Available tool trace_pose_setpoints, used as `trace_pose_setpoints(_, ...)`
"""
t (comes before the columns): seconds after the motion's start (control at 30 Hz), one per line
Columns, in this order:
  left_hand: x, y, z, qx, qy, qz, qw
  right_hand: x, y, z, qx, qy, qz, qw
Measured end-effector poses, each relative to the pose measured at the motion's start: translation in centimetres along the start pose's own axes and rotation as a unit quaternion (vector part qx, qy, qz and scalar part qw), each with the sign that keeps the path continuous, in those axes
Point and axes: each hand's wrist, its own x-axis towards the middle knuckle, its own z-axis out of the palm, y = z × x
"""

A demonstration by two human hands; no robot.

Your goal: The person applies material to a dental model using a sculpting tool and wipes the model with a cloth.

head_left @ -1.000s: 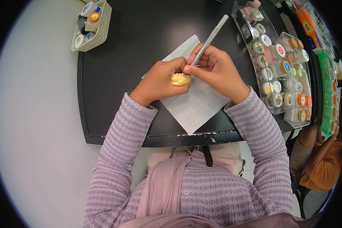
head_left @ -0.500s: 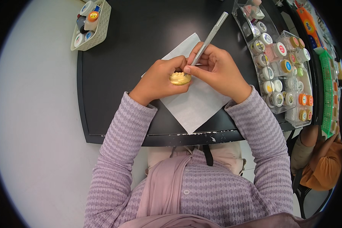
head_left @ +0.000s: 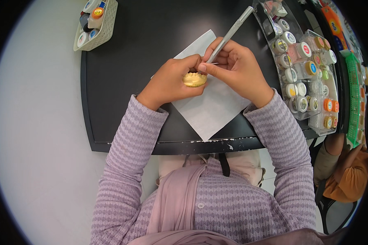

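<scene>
Over a sheet of white paper (head_left: pixel 208 114) on the black desk (head_left: pixel 118 49), my left hand (head_left: pixel 171 81) is closed around a small pale-yellow model of teeth (head_left: pixel 194 80). My right hand (head_left: pixel 241 73) grips a slim silver pen-like tool (head_left: pixel 233 30) between thumb and fingers. The tool slants down toward the top of the model, where my thumb and fingertips meet those of my left hand. Its tip is hidden or too small to make out.
A cream basket of bottles (head_left: pixel 108 30) sits at the back left. Clear organisers of lidded jars (head_left: pixel 302 94) line the right, beside a green basket (head_left: pixel 351 65) and an orange pack (head_left: pixel 331 20). At far right another person in orange (head_left: pixel 349 179) sits beside the desk.
Both my hands, with the model and tool, appear slightly higher in the picture, as does much of the desk. The grips stay much the same.
</scene>
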Motion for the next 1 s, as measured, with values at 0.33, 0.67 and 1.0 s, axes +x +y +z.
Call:
trace_pose_setpoints(0.33, 0.06, -0.02, 0.0, 0.001, 0.003, 0.004, 1.0, -0.11, 0.11, 0.15, -0.012, -0.011, -0.033, 0.999)
trace_pose_setpoints(0.67, 0.09, 0.01, -0.08, -0.006, 0.0, -0.001, 1.0, -0.07, 0.23, 0.12, 0.007, -0.007, -0.021, 1.0)
trace_pose_setpoints(1.0, 0.11, 0.37, -0.07, -0.015, 0.009, 0.01, 1.0, 0.05, 0.46, -0.11, 0.025, -0.007, 0.015, 1.0)
